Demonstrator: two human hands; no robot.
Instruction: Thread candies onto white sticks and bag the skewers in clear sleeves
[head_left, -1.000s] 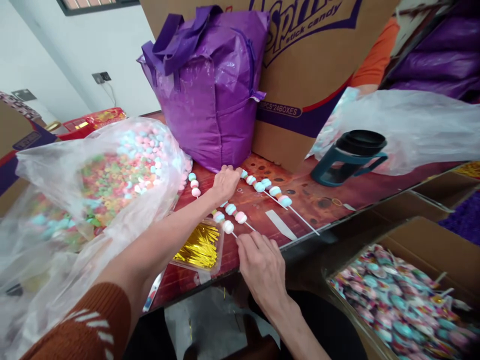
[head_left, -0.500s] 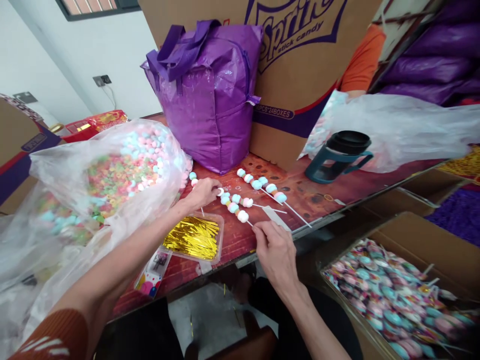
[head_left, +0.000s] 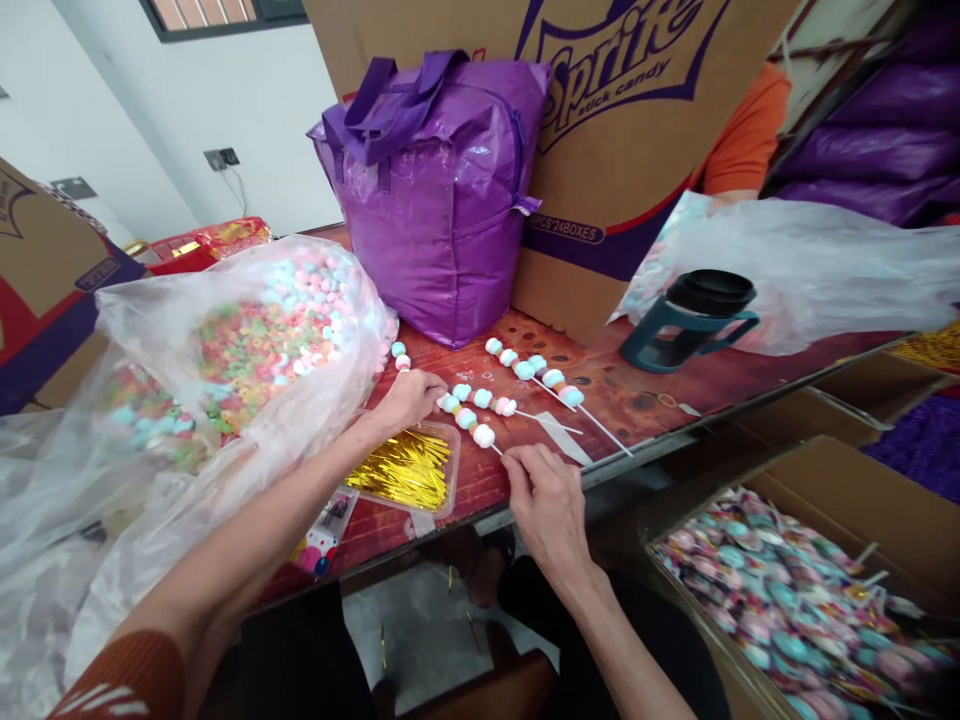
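Note:
My right hand pinches the bare lower end of a marshmallow skewer, which slants up to the left with pastel pieces threaded along it. At its upper tip, my left hand is closed on a small marshmallow, mostly hidden by the fingers. Just behind lies another marshmallow skewer, its stick pointing right. Farther back are two more on the table, one of them a longer marshmallow skewer. Under my left wrist sits a clear tray of gold twist ties.
An open plastic bag of marshmallows and gummies spreads over the left side. Behind stand a purple bag and a large carton. A teal mug is at right; below it, a box of wrapped candy. Another person's orange sleeve shows.
My left fingers have brought the white piece onto the skewer's upper tip; before, it showed slightly apart. The view has shifted a little, so the surroundings appear farther right.

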